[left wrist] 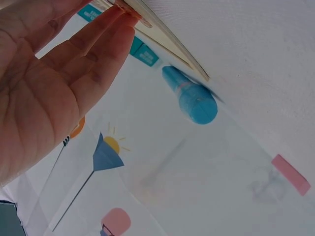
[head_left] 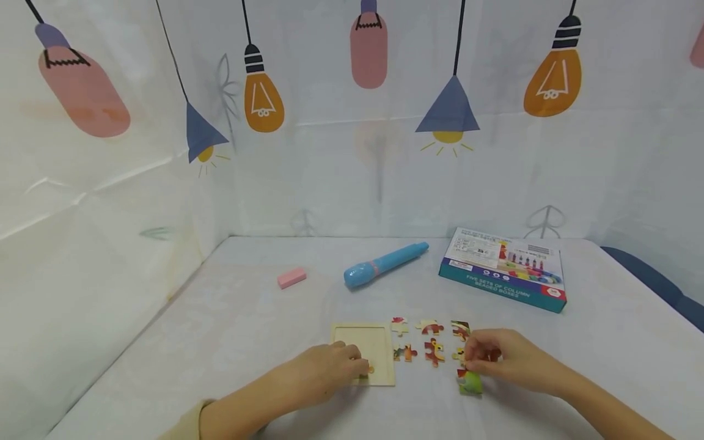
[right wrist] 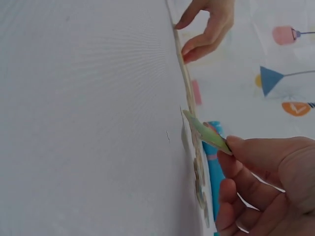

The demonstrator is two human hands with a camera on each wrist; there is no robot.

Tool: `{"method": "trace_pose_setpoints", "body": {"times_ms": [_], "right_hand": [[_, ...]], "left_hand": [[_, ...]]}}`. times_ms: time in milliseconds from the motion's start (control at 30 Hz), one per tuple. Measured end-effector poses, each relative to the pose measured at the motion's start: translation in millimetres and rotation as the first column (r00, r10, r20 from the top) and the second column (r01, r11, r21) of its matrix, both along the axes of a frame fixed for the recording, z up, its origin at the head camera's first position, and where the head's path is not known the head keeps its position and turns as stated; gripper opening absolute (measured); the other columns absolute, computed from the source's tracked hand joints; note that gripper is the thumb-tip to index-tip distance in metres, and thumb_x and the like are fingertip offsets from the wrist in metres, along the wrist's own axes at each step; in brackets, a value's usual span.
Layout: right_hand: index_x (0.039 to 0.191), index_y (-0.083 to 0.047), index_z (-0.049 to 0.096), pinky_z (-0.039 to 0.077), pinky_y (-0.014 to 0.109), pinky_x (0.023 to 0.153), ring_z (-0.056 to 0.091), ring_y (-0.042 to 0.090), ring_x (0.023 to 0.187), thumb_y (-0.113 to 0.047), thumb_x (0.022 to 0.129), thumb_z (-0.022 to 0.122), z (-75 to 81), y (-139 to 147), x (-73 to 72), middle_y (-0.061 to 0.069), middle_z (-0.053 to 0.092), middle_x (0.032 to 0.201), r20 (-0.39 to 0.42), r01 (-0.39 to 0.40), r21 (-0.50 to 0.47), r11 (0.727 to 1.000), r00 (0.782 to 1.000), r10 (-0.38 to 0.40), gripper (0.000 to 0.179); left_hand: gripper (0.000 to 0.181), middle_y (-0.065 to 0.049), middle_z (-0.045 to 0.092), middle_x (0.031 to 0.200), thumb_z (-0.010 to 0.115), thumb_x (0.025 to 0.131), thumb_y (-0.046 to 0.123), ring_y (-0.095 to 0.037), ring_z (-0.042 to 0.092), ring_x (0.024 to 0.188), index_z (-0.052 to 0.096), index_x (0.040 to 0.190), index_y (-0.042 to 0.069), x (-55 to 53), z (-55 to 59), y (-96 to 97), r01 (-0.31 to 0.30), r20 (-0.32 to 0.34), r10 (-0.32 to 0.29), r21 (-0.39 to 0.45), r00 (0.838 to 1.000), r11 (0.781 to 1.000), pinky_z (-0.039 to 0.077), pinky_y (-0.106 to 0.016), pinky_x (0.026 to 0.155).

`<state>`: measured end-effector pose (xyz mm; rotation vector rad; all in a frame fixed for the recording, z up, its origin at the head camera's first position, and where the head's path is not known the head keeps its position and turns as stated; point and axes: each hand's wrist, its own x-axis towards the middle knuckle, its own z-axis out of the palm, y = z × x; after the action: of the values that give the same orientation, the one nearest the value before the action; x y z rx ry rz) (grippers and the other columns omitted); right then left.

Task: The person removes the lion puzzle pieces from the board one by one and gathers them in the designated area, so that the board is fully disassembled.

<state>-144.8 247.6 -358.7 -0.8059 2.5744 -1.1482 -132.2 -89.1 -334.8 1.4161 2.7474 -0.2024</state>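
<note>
My left hand (head_left: pixel 330 373) is over the shallow wooden puzzle tray (head_left: pixel 390 348), its fingertips on a small puzzle piece (head_left: pixel 371 369) near the tray's front edge. In the left wrist view, the fingers of the left hand (left wrist: pixel 64 73) stretch toward that piece, and the hand hides part of the tray. To the right of the tray, my right hand (head_left: pixel 511 360) pinches a green puzzle piece (head_left: pixel 469 383) between thumb and finger. The right wrist view has this green piece (right wrist: pixel 206 133) tilted at the fingertips. Between the hands lie several loose pieces, including a brown one (head_left: pixel 434 352).
Behind the pieces lies a light blue microphone-shaped toy (head_left: pixel 385 263). A pink block (head_left: pixel 291 278) sits farther left. At the back right is a flat teal and white box (head_left: pixel 503 269). A white curtain with printed lamps (head_left: pixel 330 171) hangs behind the table.
</note>
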Motion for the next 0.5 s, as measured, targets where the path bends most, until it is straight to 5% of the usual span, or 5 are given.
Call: {"method": "trace_pose_setpoints", "body": {"times_ms": [500], "right_hand": [[0.085,-0.014,0.06,0.044,0.019,0.058,0.053,0.008,0.065,-0.022,0.083,0.068,-5.7,6.0,-2.1,-0.009,0.06,0.071,0.028,-0.043,0.0,0.999,0.999,0.043,0.011]], "left_hand": [[0.028,0.005,0.058,0.108,0.064,0.085,0.008,-0.009,0.055,0.091,0.058,0.108,0.022,-0.3,1.1,-0.3,-0.004,0.004,0.004,-0.006,1.0,1.0,0.046,-0.018,0.072]]}}
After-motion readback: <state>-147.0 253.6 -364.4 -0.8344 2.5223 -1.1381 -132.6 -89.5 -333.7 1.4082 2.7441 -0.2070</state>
